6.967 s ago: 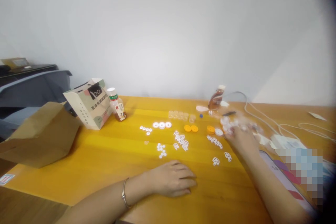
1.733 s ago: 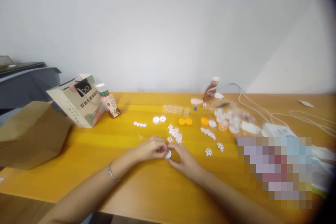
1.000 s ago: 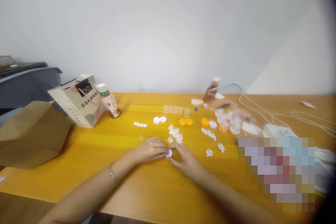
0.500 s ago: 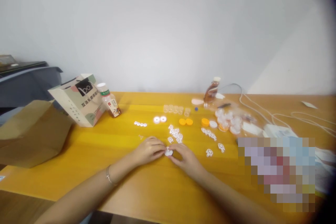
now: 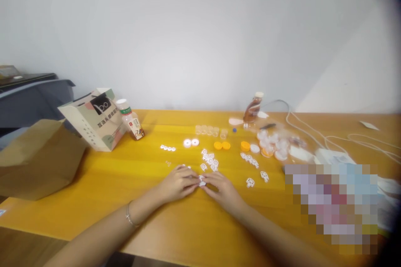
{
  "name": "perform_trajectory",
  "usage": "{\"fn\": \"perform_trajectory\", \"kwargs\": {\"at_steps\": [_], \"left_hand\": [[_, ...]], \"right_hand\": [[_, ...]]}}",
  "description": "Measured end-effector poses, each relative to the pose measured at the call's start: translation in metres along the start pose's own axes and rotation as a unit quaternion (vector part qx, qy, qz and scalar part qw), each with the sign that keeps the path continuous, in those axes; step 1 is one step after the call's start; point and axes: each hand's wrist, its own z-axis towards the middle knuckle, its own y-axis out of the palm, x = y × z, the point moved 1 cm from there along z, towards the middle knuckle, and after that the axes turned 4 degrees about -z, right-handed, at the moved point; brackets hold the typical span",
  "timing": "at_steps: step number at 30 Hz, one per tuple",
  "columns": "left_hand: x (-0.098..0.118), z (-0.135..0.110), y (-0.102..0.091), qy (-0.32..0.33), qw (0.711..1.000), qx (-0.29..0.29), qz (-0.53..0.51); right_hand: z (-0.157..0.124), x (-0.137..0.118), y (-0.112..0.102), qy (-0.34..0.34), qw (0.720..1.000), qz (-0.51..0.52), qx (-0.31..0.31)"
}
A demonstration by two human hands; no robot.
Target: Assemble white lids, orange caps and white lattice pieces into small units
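Observation:
Between the fingertips of both hands is a small white plastic piece (image 5: 202, 181), mostly covered, held just over the table. My left hand (image 5: 180, 182) pinches it from the left, and my right hand (image 5: 223, 187) grips it from the right. Just beyond the hands lies a cluster of white perforated pieces (image 5: 209, 159). A row of small white parts (image 5: 168, 148) sits up and to the left. Two white round caps (image 5: 191, 142) and two orange caps (image 5: 222, 145) are farther back, near several small clear cups (image 5: 207, 130).
On the left stand a brown paper bag (image 5: 44, 158), a printed gift bag (image 5: 97, 121) and a white-capped bottle (image 5: 130, 119). A brown drink bottle (image 5: 253, 108), a heap of clear and white caps (image 5: 273, 144) and white cables (image 5: 308, 127) occupy the right. A pixelated patch hides the right front.
The fingers of both hands have closed further around the white piece, covering more of it. A white bit now shows behind my left hand's fingers. Everything else stays in place.

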Motion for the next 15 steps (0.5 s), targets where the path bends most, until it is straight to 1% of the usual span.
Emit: {"fn": "perform_trajectory", "kwargs": {"at_steps": [5,12,15], "left_hand": [[0.005,0.001,-0.002,0.025,0.999,-0.015,0.041],[0.012,0.003,-0.003,0.085,0.988,-0.022,0.128],[0.014,0.004,-0.001,0.078,0.988,-0.018,0.13]], "right_hand": [[0.0,-0.005,-0.002,-0.032,0.998,-0.055,-0.013],[-0.002,-0.013,-0.002,-0.082,0.985,-0.151,-0.031],[-0.004,-0.015,-0.001,-0.091,0.979,-0.181,-0.029]]}}
